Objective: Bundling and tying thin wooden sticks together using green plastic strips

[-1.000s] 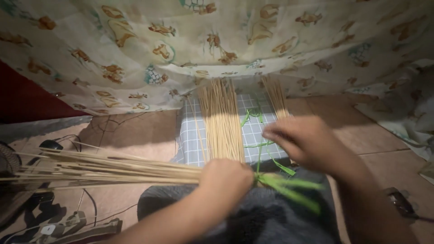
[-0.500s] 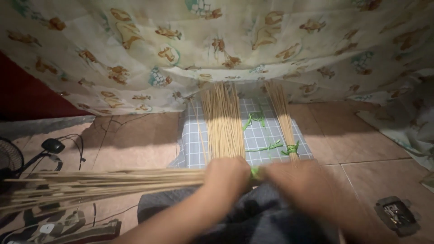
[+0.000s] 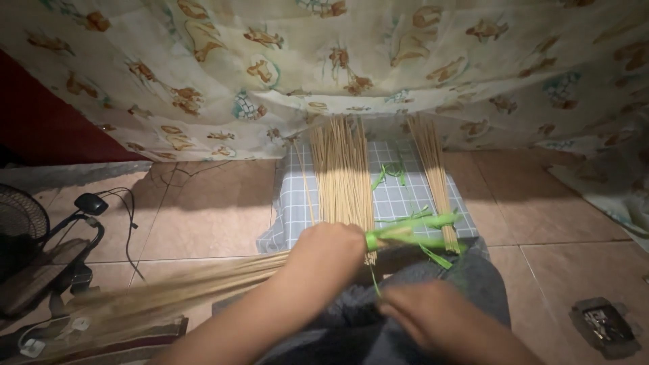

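Far left, a floor fan (image 3: pixel 23 233) is standing on the tile floor (image 3: pixel 209 209), black cable (image 3: pixel 128 223) trailing beside it. A long bundle of thin sticks (image 3: pixel 169 297) is running from lower left, blurred, up to the left hand (image 3: pixel 328 251). The left hand is wrapping closed around the bundle near its green-bound end (image 3: pixel 405 233), fingers fully curled, gripping tight. The green end is sticking out to the right of the fist, over the near edge of a checked cloth (image 3: pixel 297 203). Loose green strips (image 3: pixel 433 253) are hanging off it.

On the checked cloth, a loose pile of sticks (image 3: pixel 343 172) is lying just behind the left hand, running away from the person. Right of it, green strip scraps (image 3: pixel 391 172), then a narrower tied stick bundle (image 3: pixel 436 176).

The right hand (image 3: pixel 426 318) is sitting low over the dark-trousered lap (image 3: pixel 466 277), fingers bent, pinching a thin green strand (image 3: pixel 374 280); the exact grip is blurred, cannot tell how firm. Printed curtain fabric (image 3: pixel 324 61) is hanging across the back. Bottom right, a small dark object (image 3: pixel 602 324) is lying on the floor.
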